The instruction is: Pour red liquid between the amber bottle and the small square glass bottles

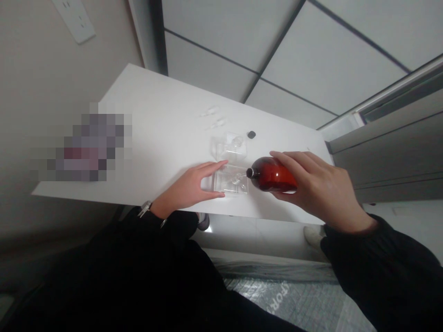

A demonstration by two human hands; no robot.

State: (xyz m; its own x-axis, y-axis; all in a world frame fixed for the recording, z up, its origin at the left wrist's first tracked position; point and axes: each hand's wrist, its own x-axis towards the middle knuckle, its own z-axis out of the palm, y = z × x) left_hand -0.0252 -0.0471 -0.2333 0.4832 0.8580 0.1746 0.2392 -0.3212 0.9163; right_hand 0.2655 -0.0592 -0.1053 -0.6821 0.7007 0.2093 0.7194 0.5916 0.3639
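My right hand is wrapped round an amber bottle, tipped onto its side. Its dark, narrow mouth points left, at the edge of a clear box-shaped container. Thumb and fingers of my left hand span the near and far sides of that container, gripping its left end. Something clear and rounded shows inside it, too faint to name; no liquid stream is visible. Just behind stands a second clear container, apart from both hands. A small black cap lies to its right.
Small clear or white pieces lie farther back on the white table. A blurred-out item is at the table's left end. Pale panels rise behind, and a power strip is on the left wall.
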